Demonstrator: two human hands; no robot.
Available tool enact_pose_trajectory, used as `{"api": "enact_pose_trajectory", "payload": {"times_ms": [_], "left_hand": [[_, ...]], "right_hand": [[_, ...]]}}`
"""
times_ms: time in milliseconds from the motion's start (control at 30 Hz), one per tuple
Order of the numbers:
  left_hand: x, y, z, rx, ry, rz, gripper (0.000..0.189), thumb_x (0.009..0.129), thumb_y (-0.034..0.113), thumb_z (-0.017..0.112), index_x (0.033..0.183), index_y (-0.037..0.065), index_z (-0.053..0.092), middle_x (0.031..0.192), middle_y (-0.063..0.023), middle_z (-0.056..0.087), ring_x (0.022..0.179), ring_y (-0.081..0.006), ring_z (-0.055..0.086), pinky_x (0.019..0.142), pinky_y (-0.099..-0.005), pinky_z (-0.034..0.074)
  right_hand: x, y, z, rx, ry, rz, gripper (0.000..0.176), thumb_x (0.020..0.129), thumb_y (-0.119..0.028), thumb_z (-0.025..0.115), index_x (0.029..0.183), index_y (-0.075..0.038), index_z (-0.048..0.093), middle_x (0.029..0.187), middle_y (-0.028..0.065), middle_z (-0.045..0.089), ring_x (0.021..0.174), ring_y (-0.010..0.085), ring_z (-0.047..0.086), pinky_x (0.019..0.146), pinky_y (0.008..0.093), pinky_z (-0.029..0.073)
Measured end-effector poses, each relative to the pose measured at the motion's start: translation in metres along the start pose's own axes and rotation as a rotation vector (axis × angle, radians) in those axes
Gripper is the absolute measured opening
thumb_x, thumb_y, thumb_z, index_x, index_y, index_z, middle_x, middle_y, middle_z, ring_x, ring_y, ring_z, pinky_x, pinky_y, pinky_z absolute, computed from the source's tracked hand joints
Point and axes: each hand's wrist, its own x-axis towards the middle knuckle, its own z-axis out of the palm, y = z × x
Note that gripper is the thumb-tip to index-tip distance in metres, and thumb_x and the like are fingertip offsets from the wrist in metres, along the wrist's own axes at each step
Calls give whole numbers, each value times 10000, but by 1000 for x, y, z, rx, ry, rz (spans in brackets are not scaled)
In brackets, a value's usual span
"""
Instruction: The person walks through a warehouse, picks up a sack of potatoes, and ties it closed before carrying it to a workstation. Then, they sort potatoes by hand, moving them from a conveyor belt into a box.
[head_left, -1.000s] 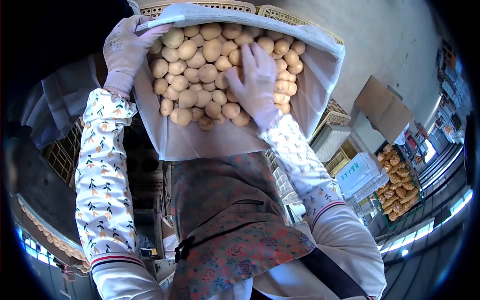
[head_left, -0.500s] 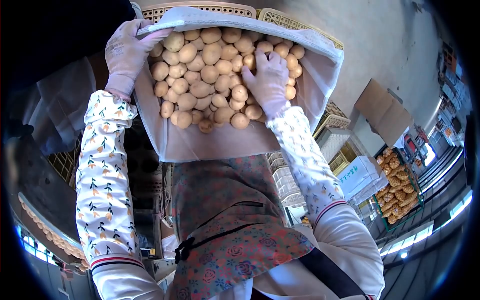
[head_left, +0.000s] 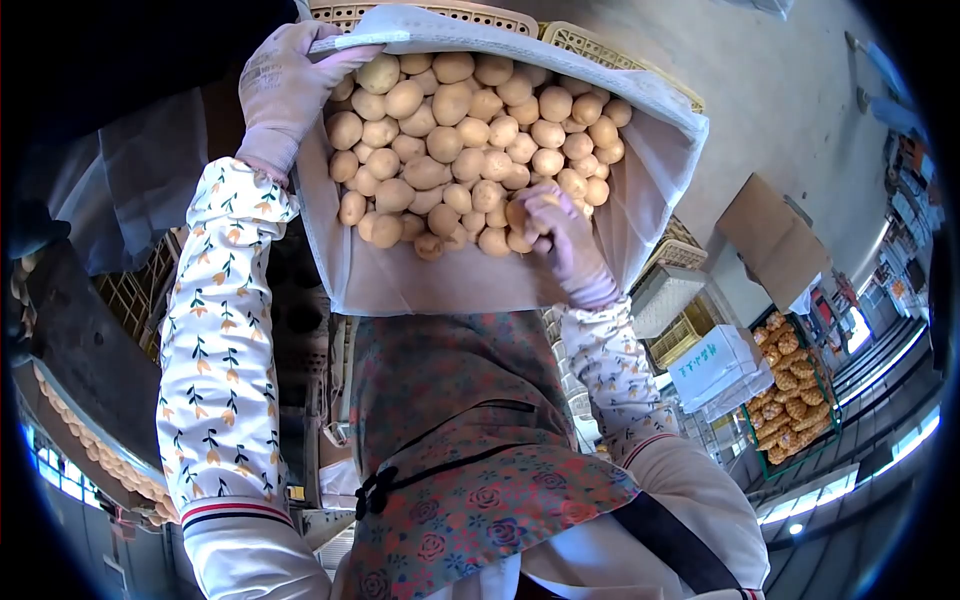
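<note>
A crate lined with a pale sack [head_left: 470, 285] stands in front of me, heaped with many small potatoes [head_left: 470, 130]. My left hand [head_left: 290, 90], in a pale glove, grips the liner's rim at the crate's far left corner. My right hand [head_left: 560, 235], gloved too, is curled around a potato at the near right edge of the heap. Both arms wear white floral sleeves.
A floral apron [head_left: 450, 450] covers my front. Stacked yellow plastic crates [head_left: 680, 290] and a white carton [head_left: 712, 360] stand to the right. A green rack of netted potato bags [head_left: 795, 395] lies beyond, beside a flat cardboard sheet [head_left: 775, 240] on the concrete floor.
My right hand has drawn back from the middle of the heap to its near right edge and closed on a potato. My left hand keeps its hold on the liner.
</note>
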Motion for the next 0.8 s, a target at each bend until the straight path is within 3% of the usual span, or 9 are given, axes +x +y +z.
{"api": "enact_pose_trajectory", "payload": {"times_ms": [100,167,267,400,600,800], "left_hand": [[-1,0,1,-8,-6,-9,508,724,600,733,935,137,717,929,-33,675,892,-237,657,772,-349,513],[0,-2,1,-20,-17,-20,514,726,604,731,941,138,716,929,-32,675,893,-238,657,776,-350,513],[0,-3,1,-6,8,11,517,727,604,731,948,138,713,919,-31,676,885,-239,659,775,-350,515],[0,-11,7,2,34,35,535,725,613,729,966,136,709,936,-34,676,893,-242,658,774,-346,516],[1,-10,6,9,32,31,528,726,614,729,962,142,712,932,-33,680,887,-238,660,772,-340,516],[0,-12,8,-20,23,12,524,729,610,731,965,142,711,926,-28,677,884,-228,660,769,-338,515]], "right_hand": [[-18,0,16,108,-141,428,310,839,-91,658,1125,-92,539,904,18,635,721,64,575,559,178,408],[-28,27,28,160,-272,360,433,816,75,596,1225,-45,525,1010,53,582,981,115,550,848,245,466],[-27,34,42,141,-294,87,516,843,39,607,1329,-56,464,1168,61,566,1005,110,561,856,233,466],[-26,7,46,203,-232,37,594,840,64,585,1395,-45,402,1213,97,537,1037,147,559,923,271,466],[-23,24,27,172,-202,126,598,802,83,605,1360,-41,428,1155,88,540,985,137,570,906,256,479],[-18,0,27,129,-169,9,596,767,118,594,1329,-25,456,1147,65,485,1017,122,508,905,239,452]]}}
